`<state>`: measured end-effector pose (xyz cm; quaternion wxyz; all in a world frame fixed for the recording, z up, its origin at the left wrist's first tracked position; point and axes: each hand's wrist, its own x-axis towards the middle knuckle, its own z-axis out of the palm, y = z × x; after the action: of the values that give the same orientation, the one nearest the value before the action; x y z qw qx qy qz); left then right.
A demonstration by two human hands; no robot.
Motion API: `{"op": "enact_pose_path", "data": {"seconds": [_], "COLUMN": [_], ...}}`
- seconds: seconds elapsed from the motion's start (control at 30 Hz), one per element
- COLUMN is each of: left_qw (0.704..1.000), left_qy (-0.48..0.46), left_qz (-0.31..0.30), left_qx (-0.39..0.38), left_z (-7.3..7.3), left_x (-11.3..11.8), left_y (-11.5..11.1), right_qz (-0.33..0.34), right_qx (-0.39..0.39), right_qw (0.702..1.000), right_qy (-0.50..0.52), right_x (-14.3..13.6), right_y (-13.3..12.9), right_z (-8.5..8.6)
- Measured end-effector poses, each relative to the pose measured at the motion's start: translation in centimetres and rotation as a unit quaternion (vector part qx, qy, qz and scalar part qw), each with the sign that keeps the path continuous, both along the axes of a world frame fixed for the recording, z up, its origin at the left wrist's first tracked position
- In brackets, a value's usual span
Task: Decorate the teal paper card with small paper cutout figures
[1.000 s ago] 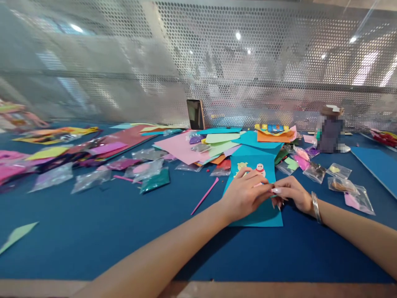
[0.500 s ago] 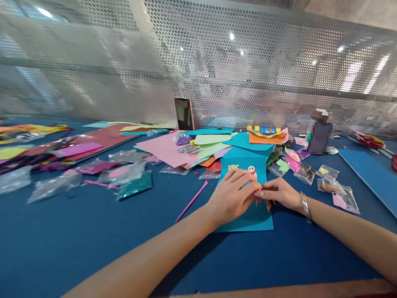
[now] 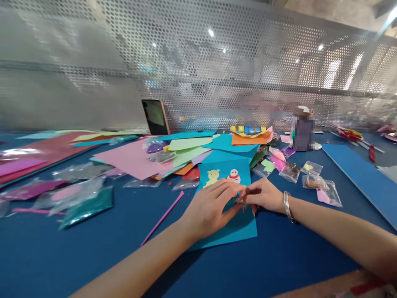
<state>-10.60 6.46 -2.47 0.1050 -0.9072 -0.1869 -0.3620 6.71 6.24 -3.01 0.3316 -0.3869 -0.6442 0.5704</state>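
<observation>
A bright blue paper card [image 3: 238, 231] lies folded open before me. On its upright half are a yellow bear-like figure [image 3: 212, 177] and a white snowman-like figure [image 3: 233, 175] with a red band. My left hand [image 3: 207, 209] reaches over the card, its thumb and forefinger closed toward the right fingertips. From the right side my right hand [image 3: 265, 194], bracelets at its wrist, pinches at the same spot. Something tiny with reddish and teal colour shows between the fingertips, too small and covered to name.
Left of the card lies a pink strip [image 3: 163, 217], with plastic bags such as a teal one [image 3: 89, 207] beyond. Coloured sheets [image 3: 133, 159] pile up behind. A phone [image 3: 156, 117] leans on the perforated metal screen [image 3: 192, 74]. Small bags [image 3: 328, 192] and a blue board [image 3: 356, 174] are at right.
My view has swung right, so everything sits further left in the picture. Both hands stay together over the card, and more of the yellow figure shows.
</observation>
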Motion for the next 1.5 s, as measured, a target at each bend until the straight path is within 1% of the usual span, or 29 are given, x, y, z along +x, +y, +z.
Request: {"op": "enact_pose_path", "data": {"seconds": [0.13,0.3,0.4,0.57,0.67,0.77,0.87,1.03,1.2,1.37,1.5], "left_qw": [0.999,1.000,0.999,0.999,0.999,1.000,1.000,0.999,0.999,0.999,1.000], "left_qy": [-0.002,-0.006,-0.012,-0.010,-0.001,0.001,0.008,0.001,0.005,0.016,0.014], "left_qz": [0.026,-0.011,-0.014,-0.027,-0.031,-0.020,-0.017,0.002,0.011,0.015,0.003], "left_qx": [0.025,0.017,0.027,0.022,0.023,0.014,0.013,0.038,0.040,0.039,0.026], "left_z": [-0.24,-0.04,0.28,0.26,-0.08,-0.33,-0.42,-0.35,-0.13,0.11,0.05], "left_x": [0.00,-0.07,-0.07,-0.18,-0.34,-0.46,-0.45,-0.26,-0.13,-0.16,-0.25], "left_y": [0.16,0.05,-0.16,-0.17,0.13,0.48,0.66,0.63,0.38,0.09,0.16], "right_qz": [0.006,0.040,0.053,0.031,0.026,0.030,0.022,0.004,0.020,0.048,0.057], "right_qx": [-0.005,0.012,0.027,0.005,0.024,0.033,0.029,-0.014,-0.017,0.012,0.033], "right_qw": [1.000,0.999,0.998,0.999,0.998,0.996,0.997,0.999,0.999,0.998,0.997], "right_qy": [-0.007,-0.014,-0.011,-0.029,-0.058,-0.074,-0.067,-0.041,-0.039,-0.033,-0.039], "right_x": [0.08,0.26,0.23,0.00,-0.05,-0.02,-0.06,-0.27,-0.16,0.15,0.26], "right_y": [0.08,-0.06,-0.25,-0.36,-0.19,-0.02,0.01,-0.09,-0.09,0.05,-0.08], "right_z": [-0.19,0.20,0.46,0.38,0.15,0.00,-0.05,0.10,0.11,-0.15,0.04]}}
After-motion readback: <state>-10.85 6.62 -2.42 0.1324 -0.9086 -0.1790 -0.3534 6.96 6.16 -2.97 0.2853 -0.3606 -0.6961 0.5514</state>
